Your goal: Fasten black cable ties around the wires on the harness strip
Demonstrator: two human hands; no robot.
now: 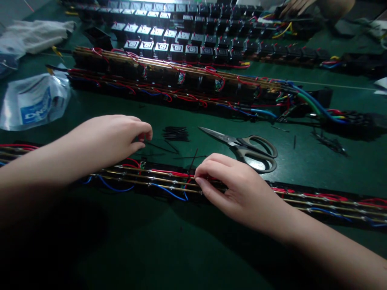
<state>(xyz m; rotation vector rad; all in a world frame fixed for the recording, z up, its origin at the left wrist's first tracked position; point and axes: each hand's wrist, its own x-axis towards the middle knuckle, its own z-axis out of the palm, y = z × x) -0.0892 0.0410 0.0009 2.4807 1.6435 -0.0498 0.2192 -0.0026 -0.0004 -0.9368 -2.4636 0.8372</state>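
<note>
Green tabletop: a dark, smooth surface (136,249) lies bare along the near side and runs back under all the gear.
Wired bar: this long row of brass-coloured rods and wires (165,181) lies crosswise below both hands; probably stiff lengthwise and rather heavy, best steadied by its body, since the soldered joints look fragile.
Blue wire: it sags loosely off the near rods (169,192), likely soft and easy to snag.
Right hand: thumb and forefinger come close together at the bar's red wires (238,189); whether anything is pinched between them I cannot tell.
Upright strand: thin, black and slightly tilted (193,159), it rises from the bar just beside the right fingertips; likely light, springy and slippery, so best gripped near its free end.
Left hand: fingers curl loosely above the bar's far edge (117,131), a gap showing between thumb and forefinger.
Loose strand: one end lies by the left fingertips (163,147); touching or not, unclear.
Strand pile: short black pieces (175,133) between the hands, slightly beyond.
Scissors: beyond the right hand (237,144), points leftward.
Farther bars: more wired rows across the back (181,76).
Co-worker's hand: at the far edge (298,6), blurred.
</note>
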